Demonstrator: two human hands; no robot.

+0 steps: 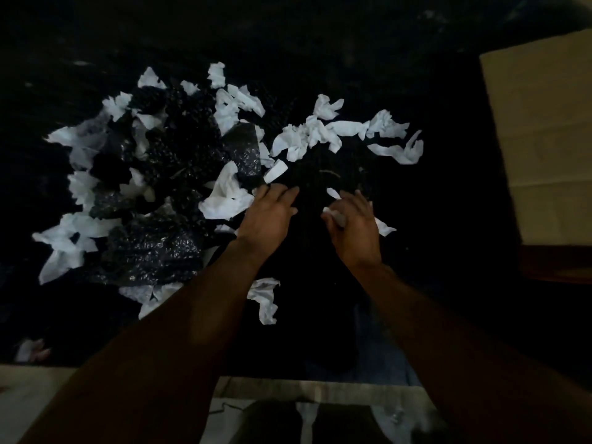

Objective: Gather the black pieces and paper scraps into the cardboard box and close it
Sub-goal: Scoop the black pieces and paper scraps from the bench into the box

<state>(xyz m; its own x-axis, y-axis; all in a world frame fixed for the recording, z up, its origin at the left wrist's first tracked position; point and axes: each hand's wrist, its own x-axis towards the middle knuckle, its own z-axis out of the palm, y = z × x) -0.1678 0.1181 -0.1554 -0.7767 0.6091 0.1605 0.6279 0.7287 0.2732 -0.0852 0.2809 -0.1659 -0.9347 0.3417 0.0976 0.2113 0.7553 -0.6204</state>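
- White paper scraps (226, 200) are seen scattered over a very dark surface (448, 193), mostly across the left and middle of the view.
- Black pieces (150, 248) of shiny, bubbled material are mixed in among the scraps at the left; their edges are hard to tell apart from the dark ground.
- Two bare forearms are extended from the bottom of the view toward the middle of the scatter.
- The left hand (272, 213) is laid palm down with its fingers spread and nothing held in its grip; its fingertips are touching the edge of a large crumpled scrap.
- The right hand (355, 225) is curled with its grip closed loosely around a small white scrap (334, 216), which shows at the thumb side.
- Another scrap (384, 227) lies just beside the right hand, on its outer side.
- A row of crumpled scraps (349, 129) is spread just beyond both hands.
- One long scrap (266, 299) lies between the two forearms, close to the left one.
- A cardboard box (541, 139) is seen at the right edge, well apart from the scraps; only a pale brown panel is shown, so whether it is open cannot be told.
- A pale strip (320, 389) crosses the bottom of the view, beneath the arms.
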